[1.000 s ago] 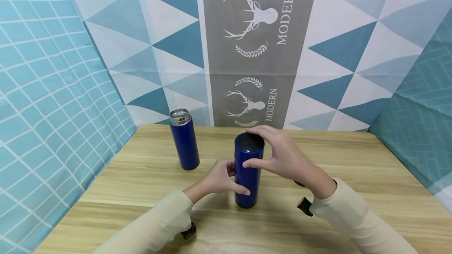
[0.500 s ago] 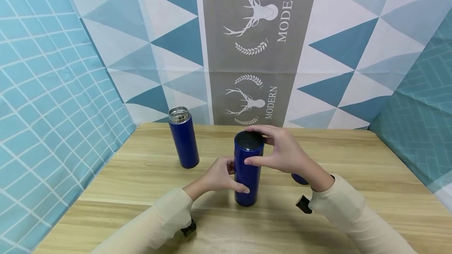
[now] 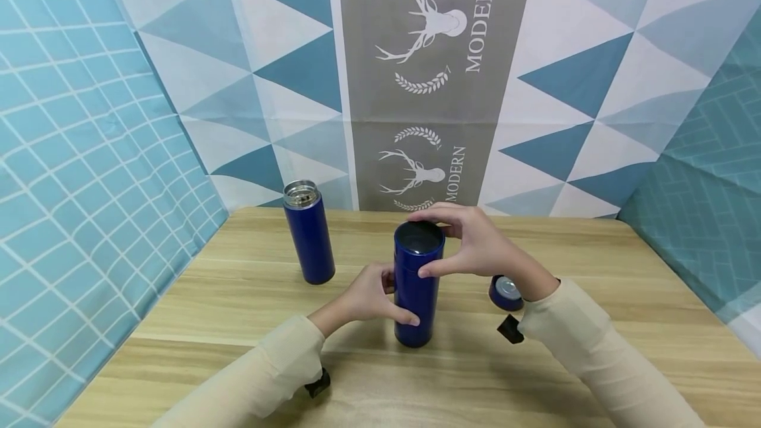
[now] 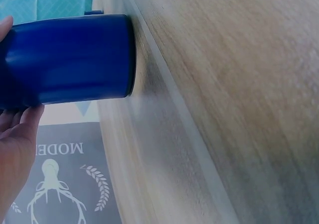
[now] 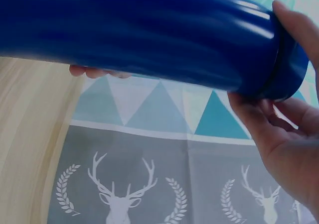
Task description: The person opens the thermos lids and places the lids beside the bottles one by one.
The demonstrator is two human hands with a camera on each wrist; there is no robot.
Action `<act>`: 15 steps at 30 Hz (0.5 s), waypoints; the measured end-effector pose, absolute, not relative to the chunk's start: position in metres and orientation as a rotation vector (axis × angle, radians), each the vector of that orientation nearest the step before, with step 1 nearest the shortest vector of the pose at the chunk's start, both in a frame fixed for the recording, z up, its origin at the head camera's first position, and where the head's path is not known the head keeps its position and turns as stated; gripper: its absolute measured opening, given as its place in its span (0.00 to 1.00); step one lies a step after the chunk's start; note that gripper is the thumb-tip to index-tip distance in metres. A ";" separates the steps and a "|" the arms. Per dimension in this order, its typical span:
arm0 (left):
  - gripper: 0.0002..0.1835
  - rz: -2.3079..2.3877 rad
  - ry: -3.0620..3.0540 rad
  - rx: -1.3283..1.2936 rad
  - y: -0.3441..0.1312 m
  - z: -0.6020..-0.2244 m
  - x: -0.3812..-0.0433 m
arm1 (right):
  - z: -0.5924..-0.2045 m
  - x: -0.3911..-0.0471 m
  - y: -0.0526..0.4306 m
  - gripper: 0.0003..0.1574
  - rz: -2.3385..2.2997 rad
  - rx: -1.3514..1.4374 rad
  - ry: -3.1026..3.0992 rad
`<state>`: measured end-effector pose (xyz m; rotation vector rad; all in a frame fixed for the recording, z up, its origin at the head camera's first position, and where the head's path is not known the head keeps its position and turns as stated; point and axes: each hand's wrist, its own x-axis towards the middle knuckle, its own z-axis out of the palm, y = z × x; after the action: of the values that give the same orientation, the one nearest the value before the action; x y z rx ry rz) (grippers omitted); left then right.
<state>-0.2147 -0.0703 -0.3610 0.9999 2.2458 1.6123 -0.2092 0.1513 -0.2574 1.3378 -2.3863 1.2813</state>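
A blue thermos flask (image 3: 417,297) with a dark-topped lid (image 3: 419,237) stands upright on the wooden table. Around its body my left hand (image 3: 370,297) grips, thumb across the front. My right hand (image 3: 472,244) holds the lid at the top, thumb on the near side and fingers on the far side. In the right wrist view a thin seam (image 5: 277,59) shows between lid and body. The left wrist view has the flask's lower body (image 4: 75,59), its base by the table. Part of the left fingers is hidden behind the flask.
A second blue flask (image 3: 312,240), without a lid, stands at the back left with its steel mouth showing. A loose blue lid (image 3: 507,291) lies on the table (image 3: 582,263) beyond my right wrist. A patterned curtain (image 3: 436,84) hangs behind the table.
My right hand has turned a little on the lid, its thumb shifting rightward. My right forearm has risen slightly, uncovering the loose lid. The left hand keeps its grip.
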 end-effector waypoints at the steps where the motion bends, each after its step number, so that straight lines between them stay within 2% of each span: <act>1: 0.31 1.614 2.242 0.998 -0.070 -0.361 -0.215 | -0.258 -0.211 0.152 0.42 1.287 1.359 -2.387; 15: 0.31 1.598 2.237 1.001 -0.071 -0.362 -0.215 | -0.250 -0.228 0.155 0.42 1.283 1.589 -2.416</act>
<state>-0.2155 -0.0707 -0.3620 1.0013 2.2375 1.5977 -0.2276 0.1547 -0.2496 1.5893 -2.4156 1.2833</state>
